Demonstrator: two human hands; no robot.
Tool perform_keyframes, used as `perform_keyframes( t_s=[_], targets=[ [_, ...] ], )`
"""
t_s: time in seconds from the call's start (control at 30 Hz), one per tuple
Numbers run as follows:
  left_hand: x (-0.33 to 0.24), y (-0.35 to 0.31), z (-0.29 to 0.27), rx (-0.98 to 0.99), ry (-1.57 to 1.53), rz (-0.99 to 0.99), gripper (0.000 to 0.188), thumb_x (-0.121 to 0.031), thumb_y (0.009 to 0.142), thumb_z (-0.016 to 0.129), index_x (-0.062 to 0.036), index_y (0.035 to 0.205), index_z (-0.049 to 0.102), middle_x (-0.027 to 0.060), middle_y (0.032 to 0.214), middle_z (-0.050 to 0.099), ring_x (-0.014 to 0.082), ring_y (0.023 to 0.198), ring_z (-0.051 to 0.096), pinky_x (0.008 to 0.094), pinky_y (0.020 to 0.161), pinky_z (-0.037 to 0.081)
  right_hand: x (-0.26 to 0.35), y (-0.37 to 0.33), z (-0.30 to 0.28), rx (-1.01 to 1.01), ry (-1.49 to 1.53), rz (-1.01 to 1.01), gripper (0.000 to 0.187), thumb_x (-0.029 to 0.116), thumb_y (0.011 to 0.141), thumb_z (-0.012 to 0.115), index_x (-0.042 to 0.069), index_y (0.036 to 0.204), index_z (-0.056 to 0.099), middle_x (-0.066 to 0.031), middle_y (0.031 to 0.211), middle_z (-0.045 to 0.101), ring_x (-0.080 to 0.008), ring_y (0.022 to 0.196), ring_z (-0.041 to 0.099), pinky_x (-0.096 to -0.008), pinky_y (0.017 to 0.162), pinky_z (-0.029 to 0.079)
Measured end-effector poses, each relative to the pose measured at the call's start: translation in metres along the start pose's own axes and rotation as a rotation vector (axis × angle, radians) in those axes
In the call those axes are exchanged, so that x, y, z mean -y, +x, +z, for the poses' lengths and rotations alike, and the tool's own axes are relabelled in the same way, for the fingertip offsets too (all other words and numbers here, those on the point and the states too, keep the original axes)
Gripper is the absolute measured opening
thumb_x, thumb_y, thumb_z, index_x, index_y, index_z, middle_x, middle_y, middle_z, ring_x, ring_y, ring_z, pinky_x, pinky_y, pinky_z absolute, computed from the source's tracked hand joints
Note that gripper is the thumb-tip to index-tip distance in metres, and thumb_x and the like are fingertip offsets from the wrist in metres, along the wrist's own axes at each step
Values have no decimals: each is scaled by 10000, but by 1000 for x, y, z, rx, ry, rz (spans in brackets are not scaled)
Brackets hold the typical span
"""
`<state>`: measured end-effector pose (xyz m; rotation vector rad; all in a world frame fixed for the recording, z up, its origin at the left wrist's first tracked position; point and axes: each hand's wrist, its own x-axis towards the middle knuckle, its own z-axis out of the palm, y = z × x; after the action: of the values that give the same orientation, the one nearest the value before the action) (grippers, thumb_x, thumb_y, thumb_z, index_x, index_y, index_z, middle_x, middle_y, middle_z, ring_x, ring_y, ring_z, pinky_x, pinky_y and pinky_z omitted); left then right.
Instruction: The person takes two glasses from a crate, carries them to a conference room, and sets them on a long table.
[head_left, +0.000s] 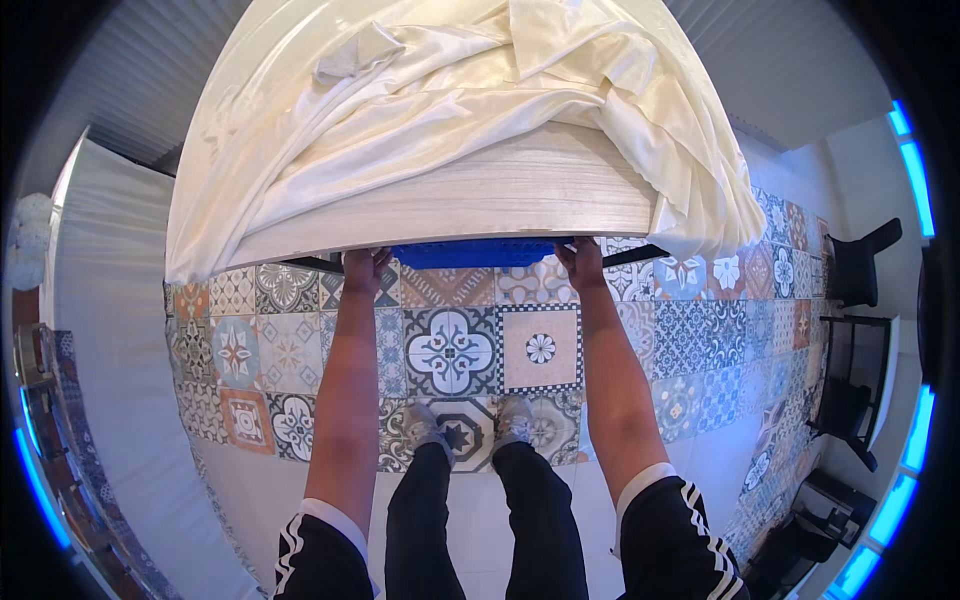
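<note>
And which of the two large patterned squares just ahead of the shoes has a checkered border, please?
The right square, nearer the right hand, with a small flower on peach; its left neighbour has a large four-lobed motif.

Pale wood-grain tabletop (500, 185), glossy cream satin cloth (420, 110) bunched across it, front edge bare. Blue plastic bin (470, 254) partly visible under that edge. Left hand (366, 268) at bin's left end, right hand (580, 262) at its right; fingers partly hidden, grip unclear. Multicoloured patterned tile floor (450, 350) below.
</note>
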<state>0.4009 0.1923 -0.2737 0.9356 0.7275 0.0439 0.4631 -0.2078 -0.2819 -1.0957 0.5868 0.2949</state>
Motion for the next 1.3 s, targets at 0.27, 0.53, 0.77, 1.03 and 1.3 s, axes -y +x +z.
perform_keyframes(
  t_s=[0.27, 0.53, 0.77, 1.03, 1.3],
  targets=[
    [10, 7, 0, -94, -97, 94, 249, -111, 900, 517, -126, 1147, 494, 95, 983, 617, 227, 828, 650, 337, 642, 587, -17, 4, 9, -86, 86, -75, 282, 240, 948, 498, 94, 1188, 469, -84, 1064, 576, -191, 816, 597, -342, 661, 534],
    [19, 7, 5, -184, 8, 151, 373, -135, 894, 574, -140, 1233, 420, 99, 1055, 613, 239, 873, 644, 352, 695, 552, -24, 7, 6, -150, 56, -136, 201, 209, 959, 482, 51, 1080, 505, -53, 857, 587, -134, 627, 557, -240, 538, 439],
    [25, 22, -8, -100, -22, 206, 425, -104, 880, 582, -140, 1262, 401, 118, 1136, 586, 272, 958, 625, 378, 733, 546, -24, 7, 5, -138, 51, -175, 217, 187, 954, 485, 10, 1079, 480, -66, 809, 571, -135, 613, 551, -240, 531, 432],
    [25, 15, 2, -150, -22, 178, 415, -14, 869, 508, -114, 1245, 363, 163, 1119, 555, 286, 927, 603, 389, 722, 558, -36, 10, -10, -159, 48, -185, 133, 146, 954, 460, 93, 1069, 501, -24, 688, 551, -119, 511, 508, -229, 461, 374],
    [36, -1, -12, -228, 105, 170, 289, -42, 940, 417, -164, 1195, 353, 108, 1104, 534, 224, 880, 600, 338, 709, 553, -37, -16, -9, -213, -17, -192, 125, 166, 935, 474, 50, 979, 488, -60, 789, 585, -143, 593, 549, -255, 537, 402]
  ],
)
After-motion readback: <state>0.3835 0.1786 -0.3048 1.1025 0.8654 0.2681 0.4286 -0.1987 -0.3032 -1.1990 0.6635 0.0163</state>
